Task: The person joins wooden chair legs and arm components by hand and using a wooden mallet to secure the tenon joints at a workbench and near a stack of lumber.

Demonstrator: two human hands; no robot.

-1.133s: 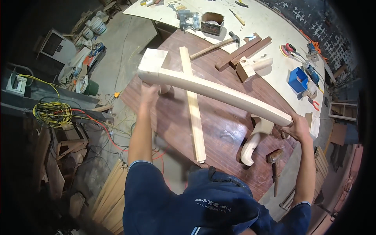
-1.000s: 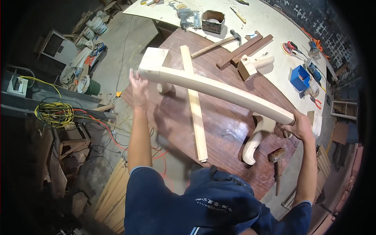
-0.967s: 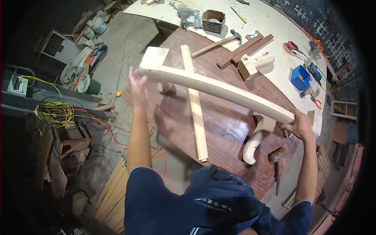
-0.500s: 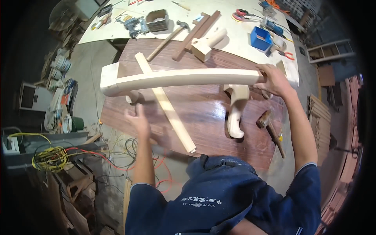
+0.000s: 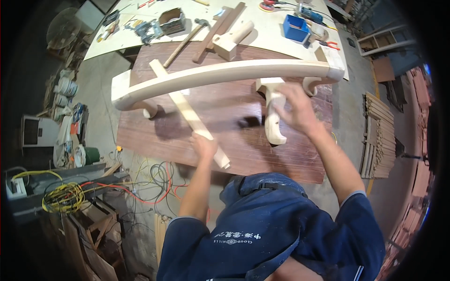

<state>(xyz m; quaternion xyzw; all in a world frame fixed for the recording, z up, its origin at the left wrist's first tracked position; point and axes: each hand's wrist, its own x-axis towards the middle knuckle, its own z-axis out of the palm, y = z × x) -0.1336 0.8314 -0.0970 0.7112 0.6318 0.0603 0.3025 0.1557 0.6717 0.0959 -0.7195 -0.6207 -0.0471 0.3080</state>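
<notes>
A long curved pale wooden rail (image 5: 220,75) lies across the dark red-brown table (image 5: 281,159), with neither hand on it. My left hand (image 5: 204,146) is closed over the near end of a straight pale wooden slat (image 5: 180,100) that runs under the rail. My right hand (image 5: 295,107) is blurred, with its fingers apart. It hovers right beside a short curved wooden leg piece (image 5: 272,119) that lies on the table below the rail.
Behind the table, a pale workbench (image 5: 267,40) carries a hammer (image 5: 187,40), wood blocks (image 5: 232,40), a blue box (image 5: 295,28) and a small brown box (image 5: 171,21). Stacked slats (image 5: 377,136) lie on the floor at right. Yellow and red cables (image 5: 61,196) lie at left.
The curved rail, held up by both hands before, now rests on the table. My left hand dropped onto the slat. My right hand left the rail's end for the leg piece.
</notes>
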